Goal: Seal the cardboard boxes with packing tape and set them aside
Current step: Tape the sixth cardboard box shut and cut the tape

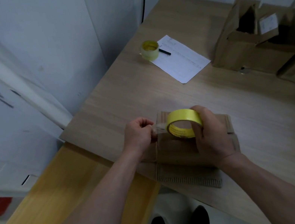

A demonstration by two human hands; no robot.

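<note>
a roll of yellow packing tape (184, 123) is gripped in the right hand (212, 132), fingers curled round its rim, just above a cardboard box (177, 152) lying at the near edge of the table (159, 94). the free tape end (160, 126) is pinched by the left hand (138, 133) and a short strip is drawn out. step in hand is judged to be tape pull-out; next, the end needs pressing onto the box seam. more boxes (260, 42) sit well apart at far right.

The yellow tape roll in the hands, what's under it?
Under the tape roll lies a flat cardboard box on the table. The hands and roll cover part of its top, so that part cannot be seen.
</note>
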